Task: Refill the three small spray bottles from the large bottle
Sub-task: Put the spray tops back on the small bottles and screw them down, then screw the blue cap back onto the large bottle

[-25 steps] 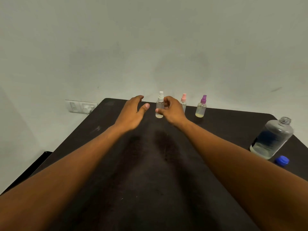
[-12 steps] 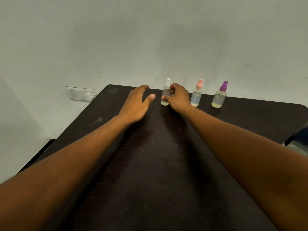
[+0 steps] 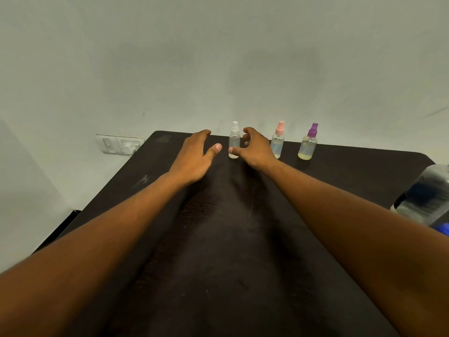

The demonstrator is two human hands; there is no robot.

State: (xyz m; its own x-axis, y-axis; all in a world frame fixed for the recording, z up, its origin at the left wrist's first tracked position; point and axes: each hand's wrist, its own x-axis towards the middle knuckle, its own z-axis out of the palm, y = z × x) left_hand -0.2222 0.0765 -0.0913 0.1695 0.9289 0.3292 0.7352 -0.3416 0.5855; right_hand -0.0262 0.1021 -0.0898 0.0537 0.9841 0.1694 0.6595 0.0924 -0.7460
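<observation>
Your right hand (image 3: 256, 152) is at the far edge of the dark table (image 3: 218, 251), fingers curled round the white-capped spray bottle (image 3: 234, 142): the thumb tip lies against the bottle's lower front, while the other fingers arch behind its right side, and you cannot tell whether those actually touch it. The bottle stands upright and looks nearly empty, with only a pale band at its base. Your left hand (image 3: 194, 156) hovers just left of the bottle, released, fingers relaxed and thumb stretched toward it, holding nothing and apart from the bottle.

To the right of your right hand stands the pink-capped spray bottle (image 3: 278, 143), upright, with clear liquid in it; your hand partly overlaps its lower left. Further right, apart from it, stands the purple-capped spray bottle (image 3: 308, 144), upright, with yellowish liquid in the bottom. All three sit in a row along the far edge, near the wall (image 3: 218, 57).

The large bottle (image 3: 427, 195) is at the right edge of the table, blurred and partly cut off, well apart from the row. A blue cap (image 3: 444, 228) lies just near of it. A switch plate (image 3: 119, 144) is on the wall to the far left
</observation>
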